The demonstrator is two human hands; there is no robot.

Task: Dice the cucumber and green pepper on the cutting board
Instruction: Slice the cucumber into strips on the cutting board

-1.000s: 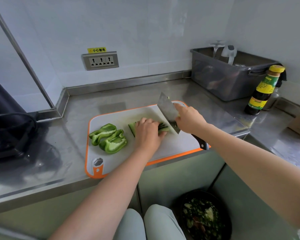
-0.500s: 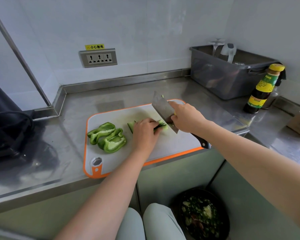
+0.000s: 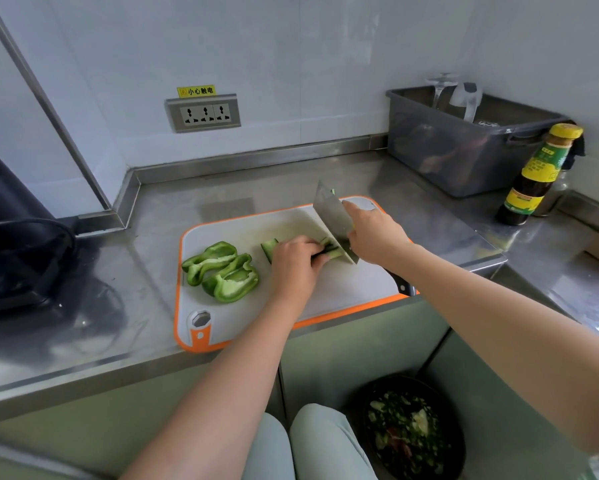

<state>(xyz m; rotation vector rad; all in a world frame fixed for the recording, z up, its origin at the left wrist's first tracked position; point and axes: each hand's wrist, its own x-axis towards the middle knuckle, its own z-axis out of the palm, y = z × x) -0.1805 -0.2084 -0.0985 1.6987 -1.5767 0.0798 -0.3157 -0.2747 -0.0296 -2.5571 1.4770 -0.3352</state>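
The cucumber (image 3: 329, 250) is laid across the middle of the cutting board (image 3: 343, 296). It is largely covered by the left hand (image 3: 294, 265), whose fingers (image 3: 308, 242) are curled over it and press it down. One dark end is left showing at the hand's 9 o'clock. At the hand's 3 o'clock the knife (image 3: 331, 216) is set across the cucumber, its tip pointing to 12 o'clock. The knife is gripped by the right hand (image 3: 374, 233), fingers clenched where blade meets handle. The handle's end is seen at 5 o'clock under the forearm. Two green pepper (image 3: 223, 271) halves are placed at the board's 9 o'clock side, apart from the cucumber. The board rests on a steel surface (image 3: 135, 271). A grey tub (image 3: 464, 161) and a sauce bottle (image 3: 537, 174) are stood at 2 o'clock.
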